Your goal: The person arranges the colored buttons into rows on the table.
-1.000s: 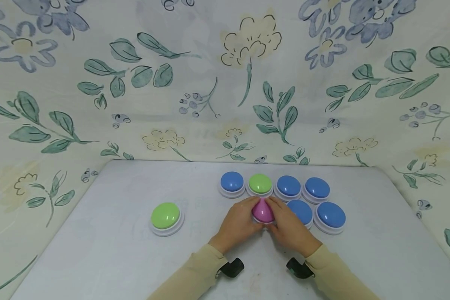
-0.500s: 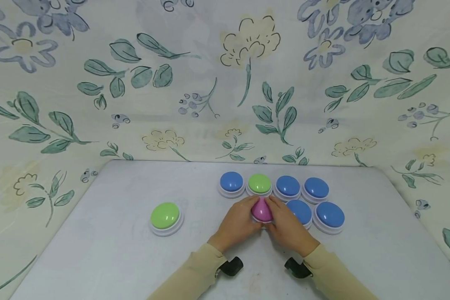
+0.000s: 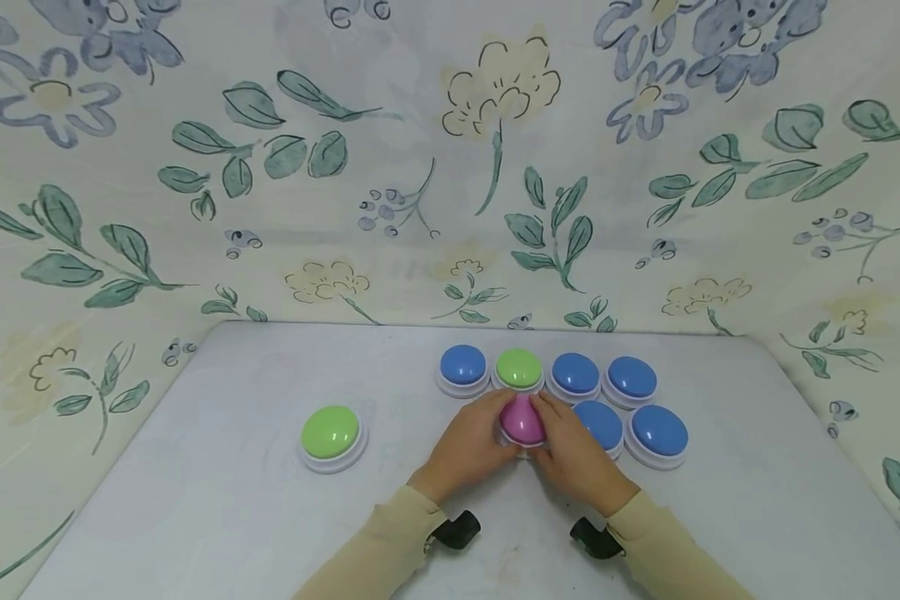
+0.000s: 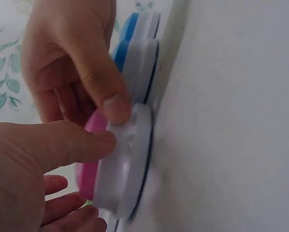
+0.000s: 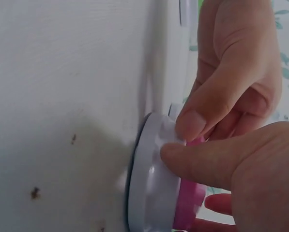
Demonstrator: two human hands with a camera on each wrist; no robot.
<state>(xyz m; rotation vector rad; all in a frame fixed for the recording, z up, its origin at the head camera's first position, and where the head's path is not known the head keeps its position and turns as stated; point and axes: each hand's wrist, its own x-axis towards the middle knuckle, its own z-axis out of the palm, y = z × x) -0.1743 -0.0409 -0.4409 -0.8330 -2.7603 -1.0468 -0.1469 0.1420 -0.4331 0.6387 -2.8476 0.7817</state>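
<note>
A pink dome push button (image 3: 523,421) with a white round base stands on the white table, in front of a green button (image 3: 519,368). My left hand (image 3: 468,446) holds its left side, thumb on the near side of the white base (image 4: 125,164) in the left wrist view. From the right, my right hand (image 3: 581,454) grips the same button, its thumb beside the left one, as the right wrist view also shows on the base (image 5: 156,179). The fingers hide both sides of the pink dome. A blue button (image 3: 598,423) sits just right of my right hand, partly covered.
Blue buttons (image 3: 462,365), (image 3: 575,373), (image 3: 632,377) stand in the back row with the green one. Another blue button (image 3: 660,432) lies at the right of the front row. Apart on the left is a green button (image 3: 330,432). Flowered cloth (image 3: 390,275) rises behind the table (image 3: 217,500).
The left hand and wrist have shifted slightly left, and the pink button sits a touch further left in the view. Both hands stay on it; the other buttons keep their places.
</note>
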